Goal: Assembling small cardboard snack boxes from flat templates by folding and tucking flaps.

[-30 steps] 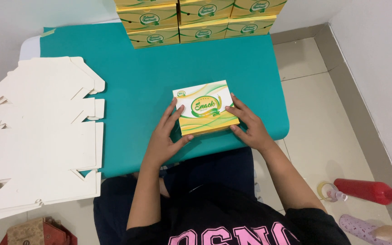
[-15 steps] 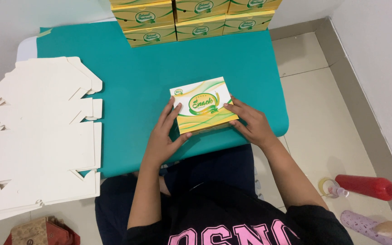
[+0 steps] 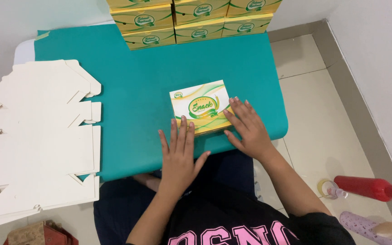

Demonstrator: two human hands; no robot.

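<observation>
My left hand (image 3: 178, 152) lies flat with its fingers spread, the fingertips (image 3: 183, 120) just touching the near edge of the small box (image 3: 200, 107); it grips nothing. My right hand (image 3: 247, 127) is flat and open too, its fingers (image 3: 235, 105) resting on the box's near right corner. The box, white, yellow and green, sits closed just beyond both sets of fingertips, on the teal mat (image 3: 137, 90).

The mat covers the table out past the fingers. Well to the left of my left fingers lies a stack of flat white cardboard blanks (image 3: 37, 136), overhanging the mat's left edge. Far beyond the fingertips, at the mat's back edge, stands a row of stacked yellow boxes (image 3: 191, 20), their tops cut off by the frame. Right of my right hand the tiled floor (image 3: 314, 122) meets a white wall (image 3: 377, 59); a red bottle (image 3: 368, 187) lies there, with a small roll of tape (image 3: 326, 187) just beside it. A pinkish thing at the bottom right corner is too cropped to make out.
</observation>
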